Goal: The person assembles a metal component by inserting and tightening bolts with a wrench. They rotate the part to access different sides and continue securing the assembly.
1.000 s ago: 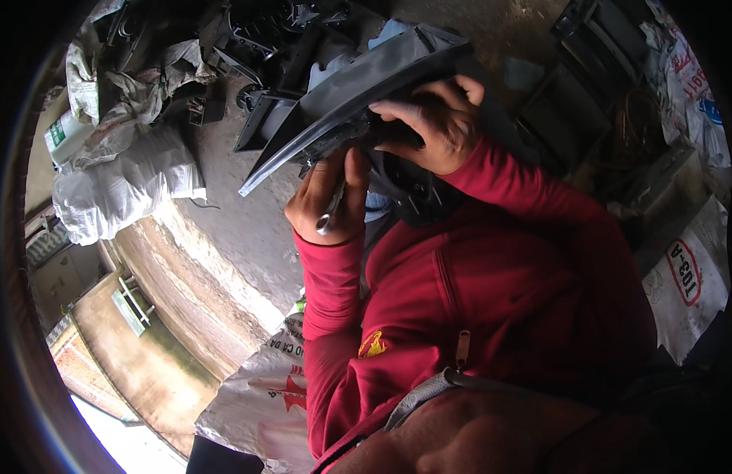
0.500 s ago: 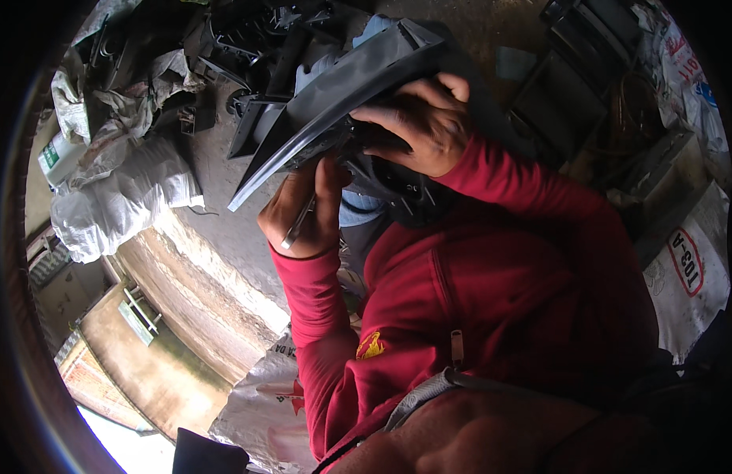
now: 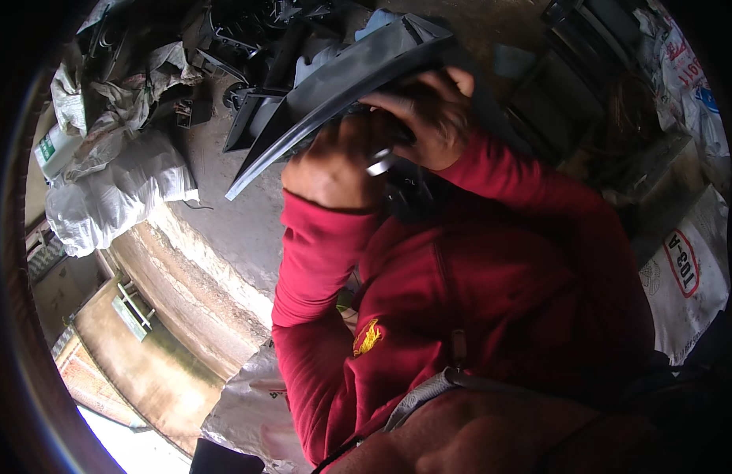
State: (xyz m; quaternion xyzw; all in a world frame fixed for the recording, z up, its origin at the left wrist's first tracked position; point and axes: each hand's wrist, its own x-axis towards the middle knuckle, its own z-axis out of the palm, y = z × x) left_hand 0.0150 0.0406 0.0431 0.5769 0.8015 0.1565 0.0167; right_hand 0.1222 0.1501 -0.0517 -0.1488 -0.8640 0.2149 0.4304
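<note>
Left hand [image 3: 334, 164]: since half a second ago we have shifted it up and to the right, close beside our other one; it is blurred, fingers bent, seemingly closed around the tool [image 3: 379, 163], fingertips out of sight.
Tool: its bright end now shows at the gap between our hands, where earlier it pointed down toward our sleeve; the far end is hidden, so we cannot tell whether it sits on anything.
Right hand [image 3: 433, 118]: hardly changed, bent against the shadowed near side of the panel [image 3: 342, 83]; we cannot tell how tightly it is closed.
Panel: slanted in front of our chest, its lower left tip out over the floor [image 3: 212, 162], blue cloth [image 3: 315, 65] showing behind it; it has barely moved.
Black part [image 3: 409, 193]: below our hands on the panel's near side; we cannot see whether the two are joined.
Work done: the panel is up and the tool is in hand; any fastening is hidden, so we cannot count what is finished.
Work left: with both hands busy at the near side, we judge this piece unfinished.
Black pieces [image 3: 255, 118]: beyond the panel; finished or waiting, we cannot tell.
</note>
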